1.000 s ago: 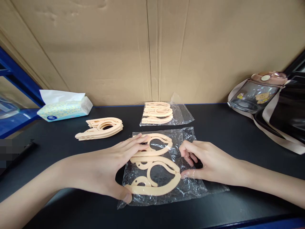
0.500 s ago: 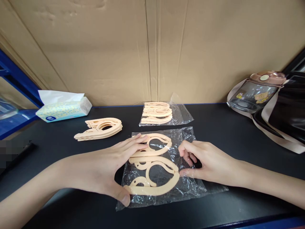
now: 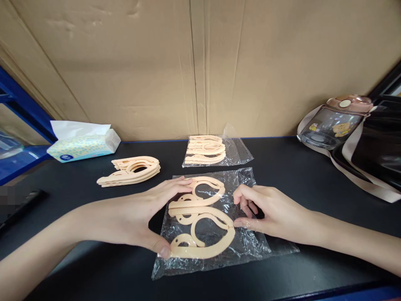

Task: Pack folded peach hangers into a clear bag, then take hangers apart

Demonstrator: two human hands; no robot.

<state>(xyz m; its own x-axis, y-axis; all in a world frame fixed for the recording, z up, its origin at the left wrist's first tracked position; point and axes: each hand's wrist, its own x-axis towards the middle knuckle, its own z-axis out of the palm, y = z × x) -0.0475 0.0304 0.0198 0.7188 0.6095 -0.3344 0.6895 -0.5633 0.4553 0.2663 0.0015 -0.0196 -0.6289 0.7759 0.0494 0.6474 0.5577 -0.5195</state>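
Note:
A clear plastic bag (image 3: 250,244) lies flat on the black table (image 3: 297,167) with two peach plastic hanger pieces (image 3: 203,251) inside or on it. My left hand (image 3: 138,217) spans the left end of the pieces, thumb at the near one and fingers on the far one. My right hand (image 3: 269,213) rests on the bag at their right end, fingers curled and pressing the film.
A loose stack of peach hangers (image 3: 131,170) lies at the left. A filled bag of hangers (image 3: 213,150) sits behind. A tissue pack (image 3: 83,144) is at far left, a bottle with strap (image 3: 335,123) and dark bag at right. Cardboard wall behind.
My left hand has lifted its palm slightly and slid a little left along the pieces. The right hand stays almost still on the bag.

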